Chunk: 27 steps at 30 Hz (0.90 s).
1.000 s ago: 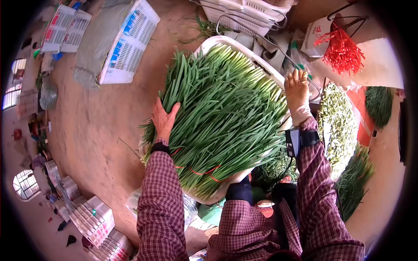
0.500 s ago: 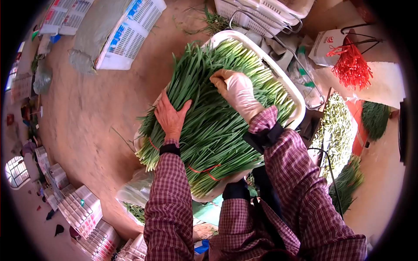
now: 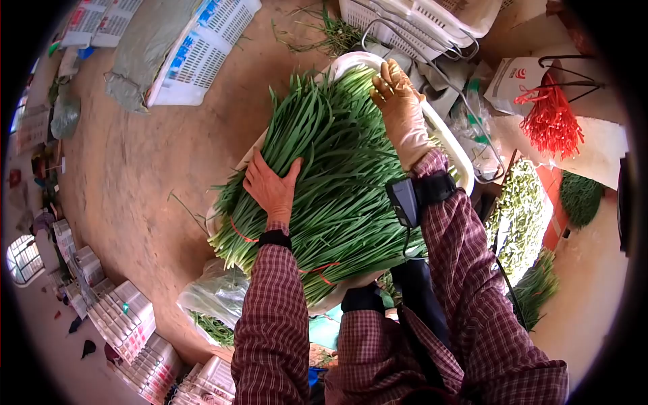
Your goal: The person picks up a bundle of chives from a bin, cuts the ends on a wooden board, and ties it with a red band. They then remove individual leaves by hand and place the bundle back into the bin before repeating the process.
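Observation:
Long green garlic chives [image 3: 344, 182] fill a white plastic crate [image 3: 464, 169] in front of me, with their pale stem ends at the far right and near sides. Red ties [image 3: 322, 271] bind bunches at the near edge. My left hand [image 3: 272, 187] is bare and rests on the leaves at the left, thumb apart from the fingers. My right hand [image 3: 401, 108], in a pale glove, is raised over the crate's far right side, fingers spread and nothing visible in them. It covers some of the stem ends.
Red ties hang in a bundle [image 3: 552, 121] from a metal rack at the right. Below it lies a pile of pale cut stems [image 3: 520, 202]. White crates [image 3: 398, 27] stand beyond, and another crate [image 3: 202, 67] sits at the upper left. Stacked crates [image 3: 125, 314] stand lower left.
My right hand has moved from the middle of the chives toward the crate's far right rim, and its fingers have opened. My left hand stays on the leaves.

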Motion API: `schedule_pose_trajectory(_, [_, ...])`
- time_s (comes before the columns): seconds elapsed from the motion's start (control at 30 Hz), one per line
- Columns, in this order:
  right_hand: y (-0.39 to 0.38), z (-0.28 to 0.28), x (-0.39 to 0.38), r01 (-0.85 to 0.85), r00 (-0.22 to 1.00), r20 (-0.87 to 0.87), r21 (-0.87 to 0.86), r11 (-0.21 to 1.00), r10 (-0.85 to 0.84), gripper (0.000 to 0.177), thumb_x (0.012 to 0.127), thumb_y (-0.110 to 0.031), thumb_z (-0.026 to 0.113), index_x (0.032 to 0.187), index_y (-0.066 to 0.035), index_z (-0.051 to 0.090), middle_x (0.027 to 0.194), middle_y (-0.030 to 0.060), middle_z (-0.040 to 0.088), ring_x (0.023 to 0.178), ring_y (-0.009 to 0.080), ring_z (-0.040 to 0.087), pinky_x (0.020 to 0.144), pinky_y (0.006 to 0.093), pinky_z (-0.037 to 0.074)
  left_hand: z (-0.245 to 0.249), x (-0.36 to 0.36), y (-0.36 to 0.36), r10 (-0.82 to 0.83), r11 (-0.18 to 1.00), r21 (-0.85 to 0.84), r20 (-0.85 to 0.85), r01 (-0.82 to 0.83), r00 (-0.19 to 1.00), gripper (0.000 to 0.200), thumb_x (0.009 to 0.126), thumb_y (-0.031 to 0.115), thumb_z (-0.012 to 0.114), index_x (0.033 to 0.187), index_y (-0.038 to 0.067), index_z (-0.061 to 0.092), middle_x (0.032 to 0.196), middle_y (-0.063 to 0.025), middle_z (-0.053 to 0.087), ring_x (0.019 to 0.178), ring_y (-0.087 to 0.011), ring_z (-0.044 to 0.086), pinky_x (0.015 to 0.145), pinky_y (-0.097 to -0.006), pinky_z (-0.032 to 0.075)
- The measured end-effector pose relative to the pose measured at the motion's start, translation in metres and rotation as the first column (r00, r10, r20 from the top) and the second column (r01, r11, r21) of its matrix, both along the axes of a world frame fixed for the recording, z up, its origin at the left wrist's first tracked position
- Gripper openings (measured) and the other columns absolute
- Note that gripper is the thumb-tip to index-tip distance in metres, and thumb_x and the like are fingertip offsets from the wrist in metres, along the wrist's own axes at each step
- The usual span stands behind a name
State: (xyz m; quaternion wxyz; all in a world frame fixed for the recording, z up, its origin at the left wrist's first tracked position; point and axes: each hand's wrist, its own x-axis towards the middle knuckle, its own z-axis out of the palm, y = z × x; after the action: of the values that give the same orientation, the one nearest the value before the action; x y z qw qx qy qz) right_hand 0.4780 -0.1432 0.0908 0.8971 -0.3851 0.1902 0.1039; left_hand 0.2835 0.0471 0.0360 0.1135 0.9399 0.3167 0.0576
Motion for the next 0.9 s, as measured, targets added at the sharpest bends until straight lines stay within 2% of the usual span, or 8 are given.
schedule_pose_trajectory(0.13, [0.007, 0.029, -0.051, -0.488, 0.783, -0.023, -0.644, 0.59, 0.622, 0.027, 0.089, -0.034, 0.07, 0.094, -0.007, 0.071, 0.084, 0.003, 0.072, 0.07, 0.0152, 0.066, 0.058, 0.0357, 0.054, -0.002, 0.0, 0.0, -0.009, 0.999, 0.045, 0.013, 0.008, 1.0, 0.096, 0.075, 0.068, 0.067, 0.14, 0.002, 0.042, 0.127, -0.0167, 0.053, 0.117, -0.0332, 0.048, 0.098, -0.049, 0.034])
schedule_pose_trajectory(0.23, [0.033, 0.011, -0.081, -0.425, 0.532, -0.296, -0.904, -0.052, 0.793, 0.039, 0.086, -0.047, 0.069, 0.083, -0.009, 0.074, 0.071, 0.0103, 0.07, 0.067, 0.0215, 0.067, 0.059, 0.0363, 0.053, 0.0, 0.001, -0.001, 0.004, 0.999, 0.033, 0.0, -0.004, 1.0, 0.096, 0.074, 0.067, 0.068, 0.14, 0.002, 0.043, 0.125, -0.0162, 0.054, 0.115, -0.0333, 0.049, 0.098, -0.0487, 0.034])
schedule_pose_trajectory(0.3, [0.047, -0.01, -0.087, -0.396, 0.538, -0.341, -0.91, -0.126, 0.771, 0.039, 0.084, -0.048, 0.068, 0.088, -0.009, 0.074, 0.071, 0.0109, 0.069, 0.067, 0.0251, 0.068, 0.064, 0.0363, 0.054, 0.003, 0.002, -0.002, 0.014, 1.0, 0.003, -0.009, -0.014, 1.0, 0.095, 0.074, 0.067, 0.069, 0.139, 0.003, 0.043, 0.124, -0.0157, 0.054, 0.115, -0.0332, 0.049, 0.098, -0.0482, 0.034])
schedule_pose_trajectory(0.5, [0.043, -0.019, -0.091, -0.504, 0.702, -0.18, -0.809, 0.302, 0.689, 0.018, 0.085, -0.023, 0.069, 0.094, -0.008, 0.073, 0.08, 0.0084, 0.072, 0.068, 0.0202, 0.067, 0.063, 0.0344, 0.054, 0.0, 0.009, -0.006, -0.023, 1.0, 0.011, 0.014, 0.023, 1.0, 0.097, 0.072, 0.068, 0.07, 0.139, 0.004, 0.042, 0.124, -0.0155, 0.052, 0.117, -0.0333, 0.047, 0.101, -0.0508, 0.031])
schedule_pose_trajectory(0.53, [0.04, -0.023, -0.083, -0.483, 0.818, -0.112, -0.667, 0.568, 0.565, 0.019, 0.086, -0.022, 0.068, 0.098, -0.009, 0.072, 0.082, 0.0075, 0.071, 0.068, 0.0185, 0.066, 0.062, 0.0331, 0.054, 0.001, 0.015, -0.01, -0.023, 1.0, 0.004, 0.015, 0.023, 1.0, 0.097, 0.072, 0.068, 0.07, 0.139, 0.004, 0.042, 0.124, -0.0155, 0.052, 0.117, -0.0333, 0.047, 0.101, -0.0508, 0.031])
schedule_pose_trajectory(0.67, [0.011, -0.014, -0.008, -0.091, 0.99, 0.085, -0.209, 0.974, 0.111, 0.028, 0.09, -0.025, 0.067, 0.113, -0.009, 0.065, 0.096, 0.0068, 0.067, 0.075, 0.0162, 0.062, 0.069, 0.0301, 0.053, 0.002, 0.025, -0.024, 0.011, 1.0, -0.008, 0.013, -0.011, 1.0, 0.101, 0.07, 0.07, 0.07, 0.14, 0.005, 0.042, 0.128, -0.0149, 0.048, 0.123, -0.0324, 0.041, 0.105, -0.0551, 0.025])
schedule_pose_trajectory(0.77, [-0.004, 0.001, 0.033, 0.006, 0.997, 0.077, -0.229, 0.973, 0.012, 0.04, 0.09, -0.029, 0.068, 0.125, -0.01, 0.06, 0.113, 0.0084, 0.064, 0.084, 0.0182, 0.063, 0.077, 0.0299, 0.052, 0.001, 0.025, -0.024, 0.013, 1.0, -0.009, -0.001, -0.013, 1.0, 0.102, 0.069, 0.072, 0.07, 0.141, 0.006, 0.041, 0.129, -0.0145, 0.047, 0.124, -0.0321, 0.04, 0.106, -0.0559, 0.024])
schedule_pose_trajectory(0.9, [-0.011, -0.021, 0.019, -0.377, 0.767, 0.085, -0.742, 0.554, 0.636, 0.021, 0.093, -0.011, 0.064, 0.111, -0.004, 0.071, 0.093, 0.0005, 0.07, 0.081, 0.0081, 0.059, 0.073, 0.0248, 0.051, 0.0, 0.024, -0.022, 0.019, 1.0, -0.012, -0.02, -0.019, 1.0, 0.104, 0.068, 0.074, 0.069, 0.141, 0.006, 0.041, 0.13, -0.0149, 0.047, 0.125, -0.0322, 0.04, 0.106, -0.0557, 0.024])
